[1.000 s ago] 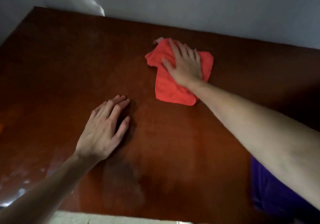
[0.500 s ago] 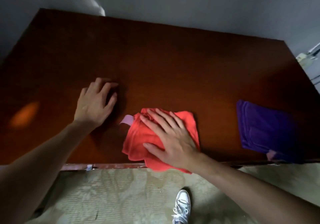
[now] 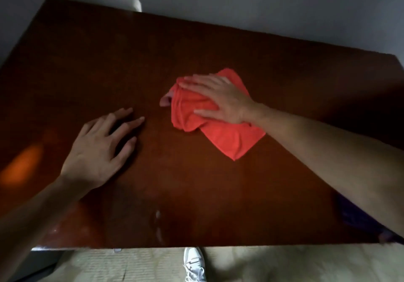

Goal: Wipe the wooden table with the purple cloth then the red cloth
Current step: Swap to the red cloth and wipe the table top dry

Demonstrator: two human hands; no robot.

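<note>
On my screen I see the wooden table (image 3: 218,48), dark brown and shiny, filling most of the head view. The right hand (image 3: 223,100) lies flat on top of the red cloth (image 3: 227,137), near the middle of the table. Its fingers (image 3: 196,83) are stretched out and close together, pointing to the left, and the thumb is spread toward me. It presses the cloth with the palm and does not grasp it. The cloth is crumpled under the hand, with folds on its left part, and 1 corner spreads out flat toward the near right. A small pale tag (image 3: 165,100) sticks out at the left edge of the cloth.

The left hand (image 3: 98,150) rests palm down on the bare wood, to the left of the cloth and apart from it. Its fingers are spread wide and it holds nothing.

The purple cloth (image 3: 358,216) lies at the near right corner of the table. The right forearm covers most of it, so I see only a dark piece and cannot tell its shape.

An orange reflection (image 3: 21,168) shows on the left part of the tabletop. Below the near edge I see a pale patterned carpet (image 3: 109,266) and 1 white shoe (image 3: 194,264).
</note>
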